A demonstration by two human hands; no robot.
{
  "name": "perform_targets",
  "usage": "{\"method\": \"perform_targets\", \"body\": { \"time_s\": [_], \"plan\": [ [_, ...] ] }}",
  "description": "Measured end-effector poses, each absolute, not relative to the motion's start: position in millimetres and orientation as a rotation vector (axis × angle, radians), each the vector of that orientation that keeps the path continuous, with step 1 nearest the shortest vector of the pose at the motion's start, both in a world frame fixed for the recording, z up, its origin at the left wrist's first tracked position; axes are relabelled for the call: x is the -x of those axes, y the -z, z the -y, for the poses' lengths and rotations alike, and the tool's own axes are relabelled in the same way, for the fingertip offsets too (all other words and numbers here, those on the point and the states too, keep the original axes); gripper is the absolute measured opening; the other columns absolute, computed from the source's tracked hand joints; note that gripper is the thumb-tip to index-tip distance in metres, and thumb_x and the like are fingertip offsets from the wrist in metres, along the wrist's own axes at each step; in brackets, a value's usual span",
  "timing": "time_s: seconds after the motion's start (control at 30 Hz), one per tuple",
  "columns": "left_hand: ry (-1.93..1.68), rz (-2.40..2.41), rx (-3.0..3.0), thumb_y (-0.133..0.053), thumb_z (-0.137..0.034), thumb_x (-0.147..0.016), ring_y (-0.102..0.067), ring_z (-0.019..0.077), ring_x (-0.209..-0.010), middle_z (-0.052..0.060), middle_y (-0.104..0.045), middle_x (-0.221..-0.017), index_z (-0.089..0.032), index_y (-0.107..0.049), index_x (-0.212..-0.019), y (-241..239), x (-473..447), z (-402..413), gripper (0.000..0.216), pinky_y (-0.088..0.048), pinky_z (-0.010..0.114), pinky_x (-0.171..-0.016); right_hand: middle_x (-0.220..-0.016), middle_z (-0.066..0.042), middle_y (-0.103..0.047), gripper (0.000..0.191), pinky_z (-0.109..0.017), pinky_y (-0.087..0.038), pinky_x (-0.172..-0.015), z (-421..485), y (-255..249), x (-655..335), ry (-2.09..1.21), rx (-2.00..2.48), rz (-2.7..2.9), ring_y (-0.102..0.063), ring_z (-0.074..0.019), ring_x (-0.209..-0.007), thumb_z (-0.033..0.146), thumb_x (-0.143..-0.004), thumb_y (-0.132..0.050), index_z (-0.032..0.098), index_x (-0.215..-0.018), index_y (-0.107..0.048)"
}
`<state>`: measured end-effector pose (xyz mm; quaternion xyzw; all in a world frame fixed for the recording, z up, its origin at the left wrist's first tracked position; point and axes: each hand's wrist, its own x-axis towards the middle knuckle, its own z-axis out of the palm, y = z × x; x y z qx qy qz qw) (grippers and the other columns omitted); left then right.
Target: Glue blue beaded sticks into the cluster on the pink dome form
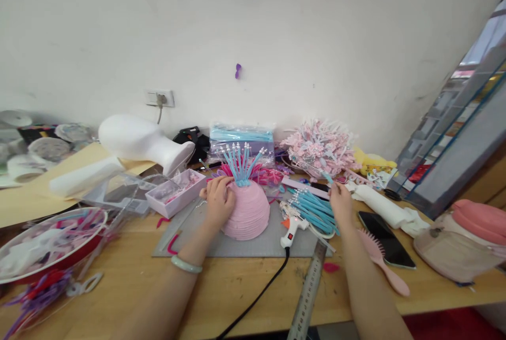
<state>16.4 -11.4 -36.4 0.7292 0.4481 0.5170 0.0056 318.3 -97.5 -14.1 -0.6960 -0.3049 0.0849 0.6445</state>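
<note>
On a grey cutting mat (190, 242) stands a pink ribbed dome (247, 213), and my left hand (219, 200) holds it by its left side, fingers curved over the upper edge. Several light-blue stems (242, 166) with white beaded tips fan upward from the dome's top. To the right, my right hand (340, 200) is raised above the mat, pinching a light-blue stem (327, 176). Below that hand lies a pile of similar blue stems (312, 208). A white hot glue gun (293, 230) rests between dome and pile, its cord running toward me.
A steel ruler (308, 292) crosses the table's front edge. Rightward lie a pink hairbrush (381, 261), a phone (385, 237) and a bag (460, 245). Leftward are a lilac box (176, 195), a white foam head (136, 139) and a red-sided basin (89, 248). Pink flowers (320, 147) stand behind.
</note>
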Motion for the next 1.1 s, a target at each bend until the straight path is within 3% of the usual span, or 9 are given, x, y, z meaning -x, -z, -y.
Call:
{"method": "perform_targets", "body": {
  "time_s": [0.17,0.27,0.37,0.47,0.6,0.7,0.9,1.1],
  "plan": [
    [-1.704,-1.402,-2.190,-0.039,-0.015,-0.074,-0.049,0.0242,-0.097,0.010,-0.059,-0.097,-0.017,-0.055,-0.097,35.4,-17.5,13.2,0.028,-0.033,0.040,-0.086,-0.064,0.003,-0.052,0.037,-0.023,-0.036,-0.047,94.0,9.4,-302.8,-0.340,1.316,0.646,-0.043,-0.0090,-0.048,0.053,-0.071,-0.044,0.020,-0.088,-0.050],
    [-1.729,-1.232,-2.227,-0.042,-0.022,-0.075,-0.054,0.0210,-0.086,0.008,-0.060,-0.090,-0.016,-0.051,-0.102,31.7,-21.6,23.6,0.029,-0.034,0.039,-0.084,-0.058,0.007,-0.048,0.043,-0.018,-0.024,-0.037,97.3,6.2,-281.3,-0.621,1.066,0.724,-0.032,-0.0049,-0.038,0.056,-0.066,-0.055,0.023,-0.094,-0.050],
    [-1.482,-0.971,-2.222,-0.040,-0.025,-0.079,-0.053,0.0156,-0.072,0.004,-0.059,-0.079,-0.018,-0.049,-0.105,24.6,-32.2,40.6,0.029,-0.040,0.031,-0.073,-0.048,0.010,-0.037,0.041,-0.019,-0.015,-0.036,99.4,6.3,-249.8,-0.845,1.047,0.954,-0.020,-0.0043,-0.034,0.057,-0.069,-0.055,0.022,-0.090,-0.053],
    [-1.238,-0.847,-2.143,-0.044,-0.031,-0.078,-0.052,0.0147,-0.067,0.002,-0.058,-0.076,-0.018,-0.048,-0.109,17.8,-45.7,55.2,0.034,-0.042,0.027,-0.064,-0.049,0.006,-0.041,0.042,-0.021,-0.023,-0.039,98.8,12.6,-214.1,-0.932,1.162,1.282,-0.033,-0.0071,-0.040,0.060,-0.074,-0.047,0.019,-0.070,-0.054],
    [-1.172,-0.837,-1.957,-0.042,-0.036,-0.080,-0.054,0.0156,-0.069,0.003,-0.060,-0.071,-0.018,-0.058,-0.079,15.1,-55.9,59.7,0.024,-0.044,0.027,-0.065,-0.049,0.002,-0.045,0.047,-0.024,-0.031,-0.047,97.6,26.9,-182.3,-0.856,1.255,1.580,-0.041,-0.0103,-0.047,0.056,-0.082,-0.036,0.020,-0.054,-0.043],
    [-1.184,-0.850,-1.843,-0.044,-0.040,-0.077,-0.054,0.0156,-0.067,0.002,-0.058,-0.063,-0.018,-0.059,-0.064,15.3,-56.0,57.1,0.029,-0.043,0.027,-0.064,-0.049,0.003,-0.045,0.046,-0.024,-0.030,-0.045,99.6,32.1,-178.3,-0.921,1.272,1.598,-0.038,-0.0097,-0.044,0.056,-0.083,-0.033,0.020,-0.056,-0.044],
    [-1.256,-0.898,-1.588,-0.042,-0.049,-0.078,-0.046,0.0125,-0.053,-0.002,-0.048,-0.051,-0.018,-0.066,-0.072,12.8,-51.7,53.8,0.040,-0.038,0.025,-0.053,-0.046,0.005,-0.044,0.043,-0.021,-0.027,-0.040,105.3,27.7,-189.3,-0.987,1.249,1.505,-0.035,-0.0077,-0.039,0.057,-0.080,-0.039,0.018,-0.069,-0.053],
    [-1.366,-0.930,-1.455,-0.043,-0.054,-0.076,-0.041,0.0104,-0.050,-0.003,-0.044,-0.049,-0.014,-0.064,-0.068,11.4,-48.5,48.1,0.045,-0.035,0.023,-0.051,-0.044,0.005,-0.043,0.042,-0.021,-0.025,-0.038,106.1,28.5,-191.5,-0.946,1.246,1.407,-0.034,-0.0073,-0.039,0.057,-0.077,-0.043,0.018,-0.066,-0.054]
  ]
}}
